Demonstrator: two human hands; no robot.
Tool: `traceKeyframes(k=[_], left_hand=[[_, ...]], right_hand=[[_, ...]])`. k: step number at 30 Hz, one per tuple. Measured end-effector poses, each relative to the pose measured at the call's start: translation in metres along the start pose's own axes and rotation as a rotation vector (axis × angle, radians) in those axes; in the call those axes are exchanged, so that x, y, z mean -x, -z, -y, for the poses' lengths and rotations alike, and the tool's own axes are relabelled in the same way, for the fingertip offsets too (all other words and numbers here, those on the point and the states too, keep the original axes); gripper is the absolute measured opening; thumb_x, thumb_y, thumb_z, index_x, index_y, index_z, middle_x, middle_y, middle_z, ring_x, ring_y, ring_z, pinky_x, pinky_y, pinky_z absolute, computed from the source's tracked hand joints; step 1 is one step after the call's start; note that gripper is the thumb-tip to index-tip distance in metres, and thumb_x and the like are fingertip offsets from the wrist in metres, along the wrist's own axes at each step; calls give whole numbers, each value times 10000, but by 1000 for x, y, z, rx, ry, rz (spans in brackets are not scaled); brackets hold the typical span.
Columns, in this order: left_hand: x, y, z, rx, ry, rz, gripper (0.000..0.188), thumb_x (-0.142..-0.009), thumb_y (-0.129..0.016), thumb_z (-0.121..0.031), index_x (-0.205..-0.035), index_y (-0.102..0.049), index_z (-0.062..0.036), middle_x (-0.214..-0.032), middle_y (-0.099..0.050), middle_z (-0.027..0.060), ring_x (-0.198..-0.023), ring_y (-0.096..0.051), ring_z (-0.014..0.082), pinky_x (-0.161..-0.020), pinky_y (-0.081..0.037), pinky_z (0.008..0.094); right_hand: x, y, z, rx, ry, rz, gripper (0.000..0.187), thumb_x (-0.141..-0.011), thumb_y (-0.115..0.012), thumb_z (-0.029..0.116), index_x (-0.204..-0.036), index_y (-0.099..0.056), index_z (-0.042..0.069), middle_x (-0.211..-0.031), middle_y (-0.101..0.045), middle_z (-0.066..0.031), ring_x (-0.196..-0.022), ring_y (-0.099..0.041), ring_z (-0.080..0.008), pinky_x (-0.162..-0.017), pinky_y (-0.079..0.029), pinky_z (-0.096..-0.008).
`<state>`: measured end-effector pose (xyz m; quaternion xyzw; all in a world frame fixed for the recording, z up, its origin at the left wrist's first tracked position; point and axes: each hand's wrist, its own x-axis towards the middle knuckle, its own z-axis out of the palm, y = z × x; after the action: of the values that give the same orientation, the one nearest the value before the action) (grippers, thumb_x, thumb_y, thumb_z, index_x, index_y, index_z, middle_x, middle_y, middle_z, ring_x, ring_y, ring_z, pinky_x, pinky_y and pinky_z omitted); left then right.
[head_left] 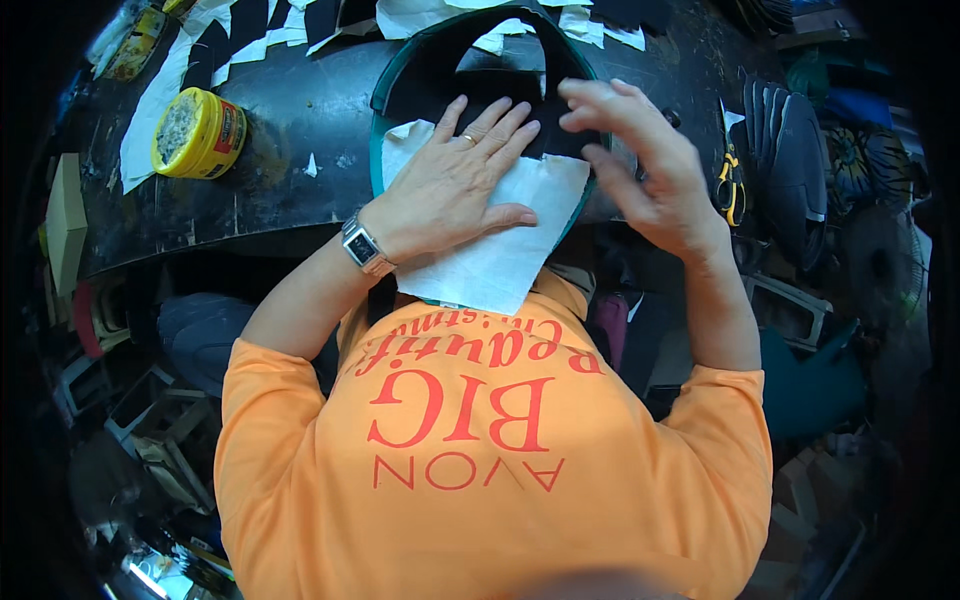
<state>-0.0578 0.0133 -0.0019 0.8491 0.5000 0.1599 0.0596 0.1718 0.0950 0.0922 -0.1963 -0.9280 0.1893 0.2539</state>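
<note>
My left hand, with a watch on its wrist, lies flat with spread fingers. Its palm rests on a white cloth-like sheet, and the fingertips reach onto black lining material. Both lie on a curved dark green piece with a loop-shaped far end, at the table's near edge. What exactly this piece is, I cannot tell. My right hand is raised at its right side, slightly blurred, fingers bent and apart, with nothing seen in them.
A yellow tub with pale, crusted contents stands left on the dark worktable. White and black scraps lie along the back. Yellow-handled scissors and stacked dark curved pieces are at the right.
</note>
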Motion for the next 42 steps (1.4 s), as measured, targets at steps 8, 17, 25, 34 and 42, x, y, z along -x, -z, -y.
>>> traceKeyframes(k=[8,17,25,34,42], left_hand=[[5,10,-1,66,-50,114,811,-965,-495,-634,-1571,-331,-120,-1626,-308,147,-1529,-228,289,-1263,-120,460],[10,13,2,174,-117,68,683,-985,-549,-531,-1494,-467,-83,-1574,-406,152,-1489,-328,293,-1245,-207,459],[9,12,-1,153,-107,63,649,-978,-567,-512,-1490,-474,-124,-1565,-420,133,-1479,-340,286,-1241,-217,458],[5,13,-7,139,-69,66,678,-933,-619,-528,-1483,-472,-160,-1535,-437,111,-1450,-345,293,-1209,-254,449],[3,14,-6,266,-16,41,728,-900,-654,-554,-1485,-462,-166,-1503,-459,123,-1437,-361,296,-1197,-261,448]], right_hand=[[24,3,-18,264,-78,248,420,-833,-631,-55,-1220,-630,106,-1311,-640,-113,-1367,-503,-298,-1210,-301,-484],[25,3,-26,136,-134,235,197,-832,-694,-46,-998,-705,61,-1255,-677,-91,-1328,-546,-294,-1078,-472,-401],[9,-30,-23,255,-199,-185,144,-891,-682,28,-1032,-705,49,-922,-726,-119,-829,-719,-266,-730,-565,-335],[13,-24,-20,32,-210,-86,132,-857,-648,19,-984,-673,43,-980,-713,-115,-959,-695,-304,-789,-550,-365],[45,-19,-24,125,-39,152,230,-760,-618,-103,-932,-656,44,-1114,-720,-98,-1216,-625,-318,-1023,-481,-436]])
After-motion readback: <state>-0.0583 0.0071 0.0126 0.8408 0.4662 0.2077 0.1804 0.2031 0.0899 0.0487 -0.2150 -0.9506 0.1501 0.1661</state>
